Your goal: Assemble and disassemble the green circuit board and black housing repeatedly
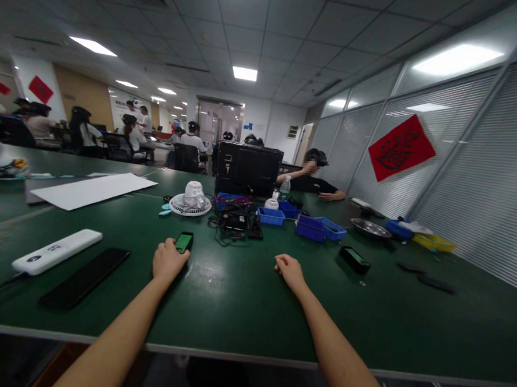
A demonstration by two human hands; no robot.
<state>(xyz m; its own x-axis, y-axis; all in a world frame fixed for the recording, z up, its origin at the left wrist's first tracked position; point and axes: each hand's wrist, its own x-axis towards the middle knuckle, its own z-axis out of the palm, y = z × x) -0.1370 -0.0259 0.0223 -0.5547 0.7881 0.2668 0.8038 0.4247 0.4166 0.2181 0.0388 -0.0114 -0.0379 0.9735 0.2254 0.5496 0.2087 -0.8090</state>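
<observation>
My left hand (168,260) rests on the green table (234,309) with its fingers curled round a small black device with a green face (184,241). My right hand (289,270) lies on the table to the right, fingers loosely curled under, nothing visible in it. A second small black device with a green face (354,259) lies right of my right hand, untouched.
A white power bank (56,251) and a black phone (84,277) lie at the left. Further back stand a small white fan (191,199), tangled cables (234,221), blue trays (318,226), a metal dish (370,228) and a black case (247,169). A person sits across the table; others work at the back.
</observation>
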